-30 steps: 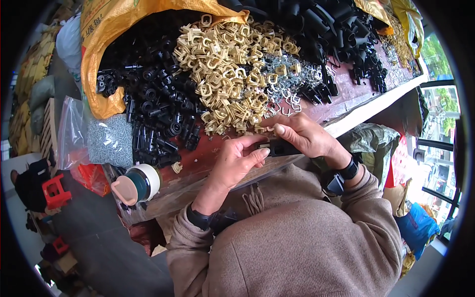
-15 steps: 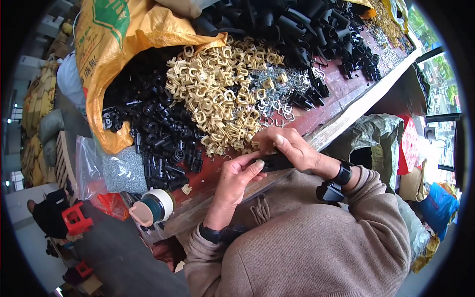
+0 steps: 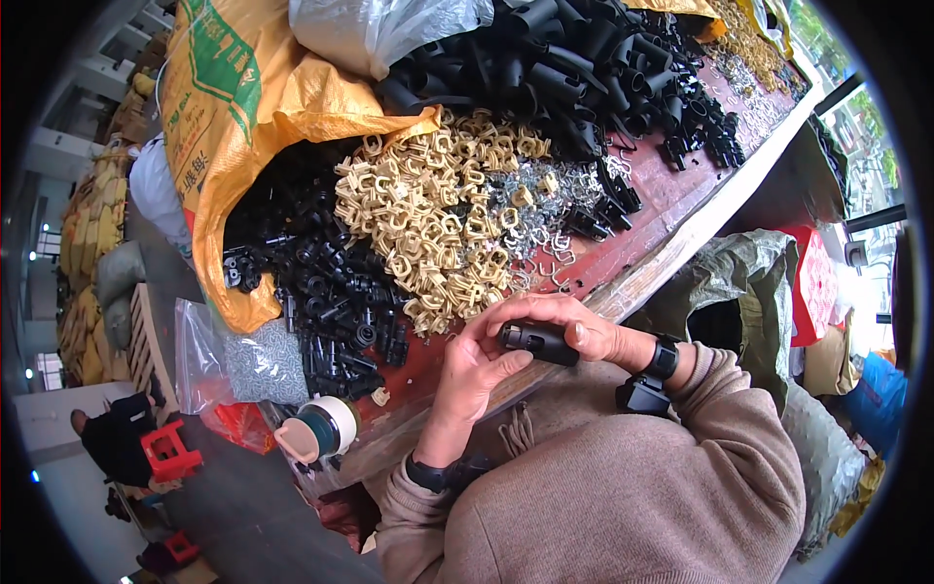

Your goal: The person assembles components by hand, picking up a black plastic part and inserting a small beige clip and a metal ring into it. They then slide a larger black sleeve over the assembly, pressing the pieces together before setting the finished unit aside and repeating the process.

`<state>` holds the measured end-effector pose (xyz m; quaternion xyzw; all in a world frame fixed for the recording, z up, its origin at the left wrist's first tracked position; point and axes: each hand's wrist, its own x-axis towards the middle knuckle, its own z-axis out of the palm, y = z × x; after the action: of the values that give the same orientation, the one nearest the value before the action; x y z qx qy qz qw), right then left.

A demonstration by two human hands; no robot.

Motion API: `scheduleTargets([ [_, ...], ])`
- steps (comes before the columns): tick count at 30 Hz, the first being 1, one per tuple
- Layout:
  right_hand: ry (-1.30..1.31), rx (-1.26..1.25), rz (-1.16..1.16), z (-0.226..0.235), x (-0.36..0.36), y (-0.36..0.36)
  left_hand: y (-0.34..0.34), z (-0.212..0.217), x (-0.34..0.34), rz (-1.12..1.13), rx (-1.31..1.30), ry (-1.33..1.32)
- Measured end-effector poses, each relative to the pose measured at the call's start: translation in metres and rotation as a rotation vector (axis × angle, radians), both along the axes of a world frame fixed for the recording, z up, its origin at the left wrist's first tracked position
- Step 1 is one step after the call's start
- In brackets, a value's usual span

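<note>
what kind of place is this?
Most likely a small parts-assembly workshop. A red workbench is heaped with black plastic fittings, a tan clips pile and small metal clips, with a yellow sack alongside. Both hands hold one black fitting.

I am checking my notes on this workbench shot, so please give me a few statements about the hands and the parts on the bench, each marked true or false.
1. Both hands hold one black plastic part between them. True.
2. The left hand rests on the roll of tape. False: the roll stands apart, at the bench's near left end.
3. A heap of beige clips lies between heaps of black parts. True.
4. The yellow sack is closed and upright. False: it lies open, black parts spilling from it.
5. The right hand wears a glove. False: it is bare, with a black band at the wrist.
</note>
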<state>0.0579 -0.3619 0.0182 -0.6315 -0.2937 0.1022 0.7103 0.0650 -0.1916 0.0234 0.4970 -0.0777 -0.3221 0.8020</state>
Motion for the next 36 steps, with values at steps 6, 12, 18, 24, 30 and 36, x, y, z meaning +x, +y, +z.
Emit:
scheduleTargets([
  [6,0.056,0.101,-0.069,-0.005,-0.005,-0.002,-0.005,0.001,-0.003,-0.014,-0.029,0.096],
  [12,0.068,0.181,-0.112,-0.011,-0.008,-0.002,-0.007,-0.007,-0.004,-0.009,-0.030,0.137],
  [18,0.160,0.155,-0.252,-0.008,-0.013,-0.002,-0.009,-0.004,-0.006,0.026,-0.035,0.200],
  [24,0.164,0.125,-0.319,-0.004,-0.013,-0.008,-0.014,-0.005,-0.007,0.052,-0.063,0.249],
  [30,0.190,-0.283,-0.124,0.036,-0.045,-0.110,0.039,-0.009,0.004,0.292,0.611,-0.260],
  [36,0.078,-1.412,-0.439,0.047,-0.109,-0.158,0.074,-0.016,0.011,0.401,1.370,-1.019],
])
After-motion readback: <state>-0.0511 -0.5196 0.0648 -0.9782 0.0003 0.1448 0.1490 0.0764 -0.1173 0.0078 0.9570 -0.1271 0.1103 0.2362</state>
